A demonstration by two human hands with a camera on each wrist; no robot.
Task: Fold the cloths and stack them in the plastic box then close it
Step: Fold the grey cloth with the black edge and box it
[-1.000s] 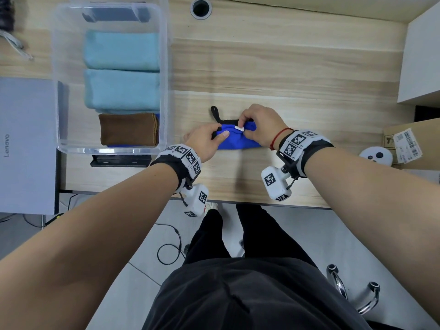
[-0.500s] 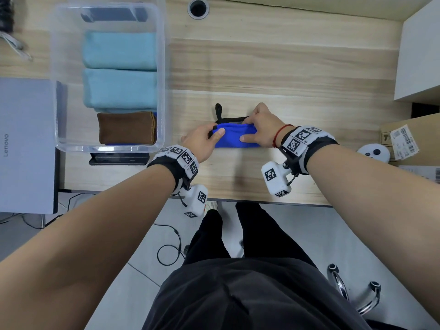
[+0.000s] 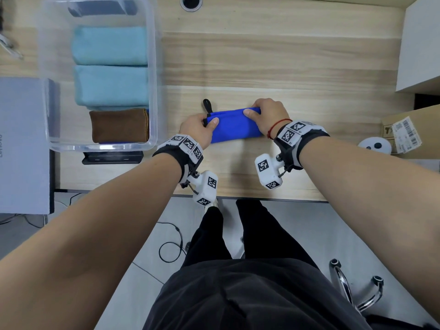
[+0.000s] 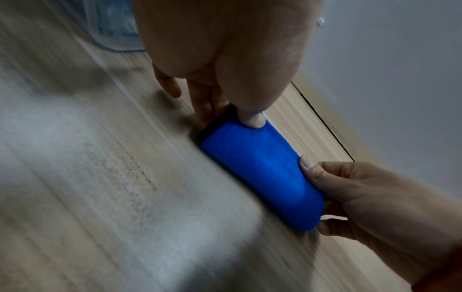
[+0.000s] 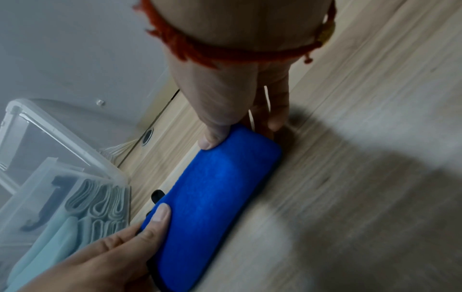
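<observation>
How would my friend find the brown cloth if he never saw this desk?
Look at the clear plastic box at the desk's left side. Inside lie two light blue cloths, and nearer the person sits the brown cloth. It is the only brown one, and smaller than them.

You're in an office — the pale wood-grain worktop (image 3: pixel 285 55) has a round cable grommet (image 3: pixel 191 2) at its far edge; a closed grey laptop (image 3: pixel 22 144) lies to your left; cables (image 3: pixel 170 246) trail over the grey floor; a swivel chair's chrome base (image 3: pixel 352 289) stands nearby.
</observation>
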